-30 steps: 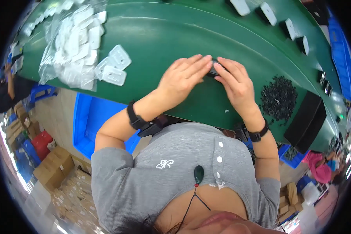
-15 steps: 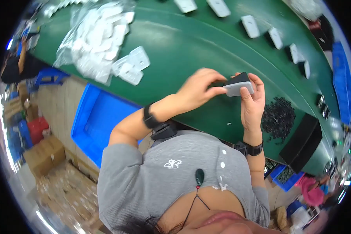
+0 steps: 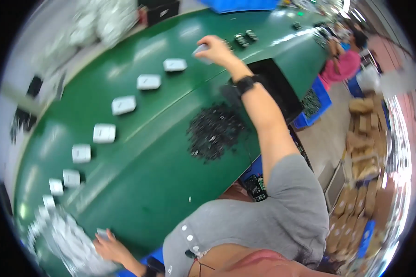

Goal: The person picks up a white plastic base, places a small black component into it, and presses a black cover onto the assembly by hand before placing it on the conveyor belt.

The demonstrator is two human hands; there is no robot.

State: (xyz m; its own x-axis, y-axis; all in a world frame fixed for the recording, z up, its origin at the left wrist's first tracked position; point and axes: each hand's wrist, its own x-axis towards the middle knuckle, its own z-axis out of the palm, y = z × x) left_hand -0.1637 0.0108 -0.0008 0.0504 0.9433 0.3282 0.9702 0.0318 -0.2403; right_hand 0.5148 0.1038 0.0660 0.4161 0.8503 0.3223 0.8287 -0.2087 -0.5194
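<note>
Stretched out over the far side of the green table [image 3: 148, 180], my right hand [image 3: 217, 51] is closed on a small white-grey plastic casing [image 3: 201, 51]. It is near the end of a curved row of similar casings, the nearest being a white casing [image 3: 174, 65]. At the lower left my left hand [image 3: 112, 249] has its fingers around a pale plastic shell [image 3: 102, 233], beside a clear bag of white shells [image 3: 71, 240]. The hand partly covers that shell. A heap of small black parts [image 3: 215, 131] lies between my arms.
A black box [image 3: 277, 92] stands by my right forearm. Beyond my right hand lie small circuit boards [image 3: 246, 39] and a blue tray [image 3: 240, 4]. A person in pink [image 3: 342, 67] sits at the right, near a blue bin [image 3: 316, 104]. Cartons [image 3: 363, 143] stand on the floor.
The view has turned to the right. My hands, together at the casing before, are now far apart: the right has carried the casing to the row, the left has reached the shells by the bag.
</note>
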